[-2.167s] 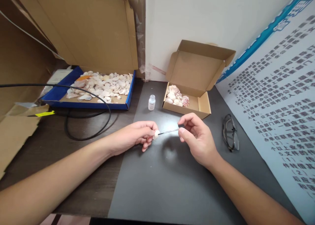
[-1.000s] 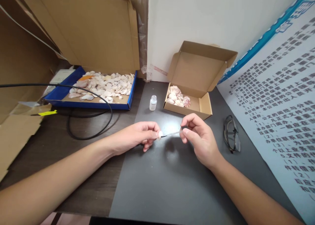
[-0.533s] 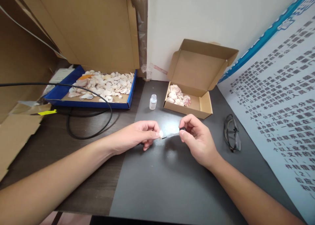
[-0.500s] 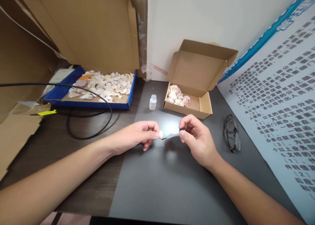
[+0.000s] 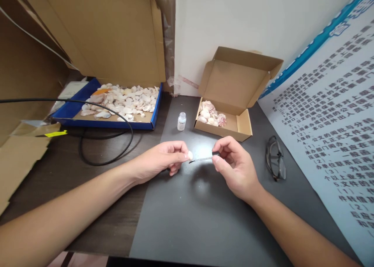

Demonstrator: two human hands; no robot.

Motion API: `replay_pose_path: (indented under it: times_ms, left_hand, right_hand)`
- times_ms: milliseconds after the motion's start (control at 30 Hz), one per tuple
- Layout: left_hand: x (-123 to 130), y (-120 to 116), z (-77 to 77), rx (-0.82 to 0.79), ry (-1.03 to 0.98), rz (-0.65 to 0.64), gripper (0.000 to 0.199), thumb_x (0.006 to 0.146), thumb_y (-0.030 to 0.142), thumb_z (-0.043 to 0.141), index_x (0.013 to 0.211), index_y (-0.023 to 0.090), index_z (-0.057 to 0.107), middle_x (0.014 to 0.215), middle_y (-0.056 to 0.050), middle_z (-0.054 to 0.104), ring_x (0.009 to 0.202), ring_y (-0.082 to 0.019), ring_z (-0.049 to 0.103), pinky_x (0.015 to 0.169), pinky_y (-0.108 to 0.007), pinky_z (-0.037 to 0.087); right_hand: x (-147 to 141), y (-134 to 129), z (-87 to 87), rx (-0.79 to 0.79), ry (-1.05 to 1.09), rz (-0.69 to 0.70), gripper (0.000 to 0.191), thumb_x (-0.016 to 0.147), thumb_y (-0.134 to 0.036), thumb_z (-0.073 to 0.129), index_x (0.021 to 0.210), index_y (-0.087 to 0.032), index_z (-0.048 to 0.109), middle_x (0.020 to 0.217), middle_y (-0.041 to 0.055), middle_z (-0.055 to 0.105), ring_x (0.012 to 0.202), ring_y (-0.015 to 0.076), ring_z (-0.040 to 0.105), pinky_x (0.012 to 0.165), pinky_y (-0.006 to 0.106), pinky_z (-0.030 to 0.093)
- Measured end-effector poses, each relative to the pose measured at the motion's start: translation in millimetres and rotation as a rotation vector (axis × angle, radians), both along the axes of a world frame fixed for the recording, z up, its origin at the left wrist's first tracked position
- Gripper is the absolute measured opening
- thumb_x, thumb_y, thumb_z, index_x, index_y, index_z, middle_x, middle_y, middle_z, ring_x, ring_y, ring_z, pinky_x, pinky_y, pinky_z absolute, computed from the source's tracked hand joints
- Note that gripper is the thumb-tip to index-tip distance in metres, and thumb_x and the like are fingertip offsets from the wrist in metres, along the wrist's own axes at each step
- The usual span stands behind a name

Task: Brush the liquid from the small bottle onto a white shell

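Between thumb and fingertips, my left hand (image 5: 172, 157) pinches a small white shell (image 5: 190, 155). My right hand (image 5: 233, 167) grips the black cap of a thin applicator brush (image 5: 201, 159), whose dark tip points left and lies just below the shell. Whether the tip touches the shell, I cannot tell. Beyond both hands stands a small uncapped bottle (image 5: 181, 122) with a white label, upright on the dark grey mat. Behind my right hand, an open cardboard box (image 5: 230, 132) holds several white and pinkish shells (image 5: 210, 114) toward its left side.
A blue-edged tray (image 5: 108, 122) full of pale shells sits at the back left, with a black cable (image 5: 132, 136) looping in front. Glasses (image 5: 275, 158) lie on the right of the mat. A printed poster (image 5: 330, 142) borders the right side; a white wall stands behind.
The brush tip has shifted slightly left and up, and now lies under the shell. My left hand has lifted and moved slightly left with the shell.
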State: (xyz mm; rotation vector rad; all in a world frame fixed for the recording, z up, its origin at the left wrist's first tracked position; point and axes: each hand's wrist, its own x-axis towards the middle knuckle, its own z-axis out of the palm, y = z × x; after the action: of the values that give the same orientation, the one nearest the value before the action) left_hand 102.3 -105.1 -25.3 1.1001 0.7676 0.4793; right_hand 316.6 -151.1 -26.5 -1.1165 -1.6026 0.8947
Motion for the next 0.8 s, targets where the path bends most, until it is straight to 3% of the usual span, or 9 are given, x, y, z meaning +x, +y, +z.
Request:
replay_pose_path:
  times_ms: [800]
  left_hand:
    - [1.1,0.3,1.6,-0.020,-0.010,0.071,0.022,0.078,0.033,0.073,0.073,0.016,0.059,0.061,0.004,0.045,0.053,-0.008,0.038,0.051,-0.020,0.035]
  right_hand:
    - [-1.6,1.1,0.7,0.013,-0.037,-0.063,0.008,0.083,-0.017,0.058,0.085,-0.022,0.052,0.065,-0.0067,0.047,0.054,0.0087,0.045,0.051,0.021,0.039]
